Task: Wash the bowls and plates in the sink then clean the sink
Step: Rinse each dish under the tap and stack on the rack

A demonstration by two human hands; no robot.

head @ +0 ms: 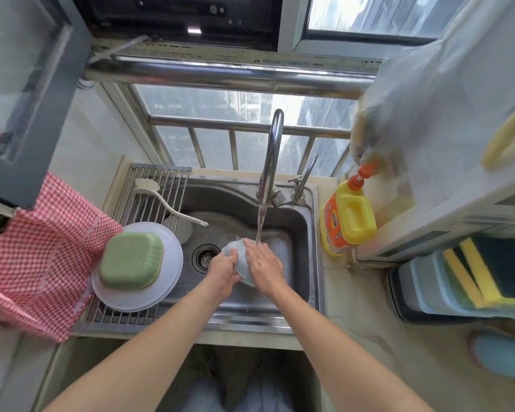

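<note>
Your left hand grips the blue bowl under the tap stream (over the sink), right hand fingers flat on it

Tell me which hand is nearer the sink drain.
Left. The left hand grips the blue bowl right beside the drain; the right hand rests on the bowl's far side, farther away.

Both hands meet: left hand seemingly curled, right hand flat.
</note>
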